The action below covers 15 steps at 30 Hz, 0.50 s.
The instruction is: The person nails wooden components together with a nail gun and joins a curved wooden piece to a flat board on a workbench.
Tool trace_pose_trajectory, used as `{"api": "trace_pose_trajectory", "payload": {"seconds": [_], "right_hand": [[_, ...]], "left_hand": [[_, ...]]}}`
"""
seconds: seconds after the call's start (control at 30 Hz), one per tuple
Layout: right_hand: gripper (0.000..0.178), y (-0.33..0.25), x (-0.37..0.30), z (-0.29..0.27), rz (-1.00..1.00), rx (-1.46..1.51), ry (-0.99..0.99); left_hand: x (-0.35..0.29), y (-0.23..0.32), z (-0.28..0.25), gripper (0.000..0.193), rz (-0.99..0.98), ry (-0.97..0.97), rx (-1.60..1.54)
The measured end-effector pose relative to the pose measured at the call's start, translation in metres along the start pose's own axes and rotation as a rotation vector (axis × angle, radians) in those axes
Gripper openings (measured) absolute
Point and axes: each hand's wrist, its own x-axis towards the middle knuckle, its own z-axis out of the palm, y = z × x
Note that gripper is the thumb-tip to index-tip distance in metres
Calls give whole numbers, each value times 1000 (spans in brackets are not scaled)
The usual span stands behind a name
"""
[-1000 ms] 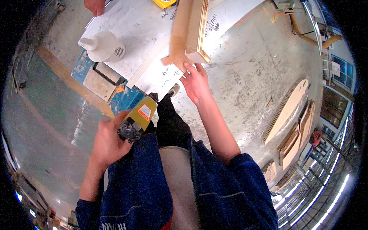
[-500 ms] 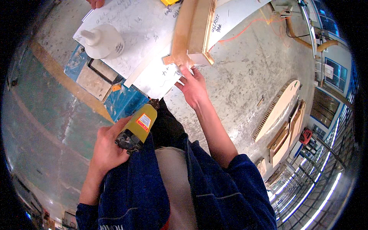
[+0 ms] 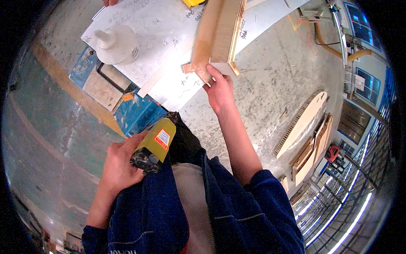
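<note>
Left hand curled round tool; right hand pinching board; bottle on white sheet

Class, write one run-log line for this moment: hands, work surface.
left hand: gripping yellow-green tool | right hand: touching near end of wooden piece | work surface: white bottle left of wooden piece

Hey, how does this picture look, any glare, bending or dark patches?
Head view: the white sheet looks nearly washed out near the right hand; head view, lower right: ceiling lights glare as slanting streaks; head view, rim: straight edges bend and corners go black.
</note>
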Motion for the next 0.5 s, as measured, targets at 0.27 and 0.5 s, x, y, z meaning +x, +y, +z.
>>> {"api": "trace_pose_trajectory", "payload": {"seconds": [0.27, 0.5], "right_hand": [[59, 3, -20, -9, 72, 7, 37], [69, 6, -43, -19, -11, -46, 47]], "left_hand": [[-11, -6, 1, 64, -275, -148, -62], [-11, -11, 2, 59, -52, -3, -31]]}}
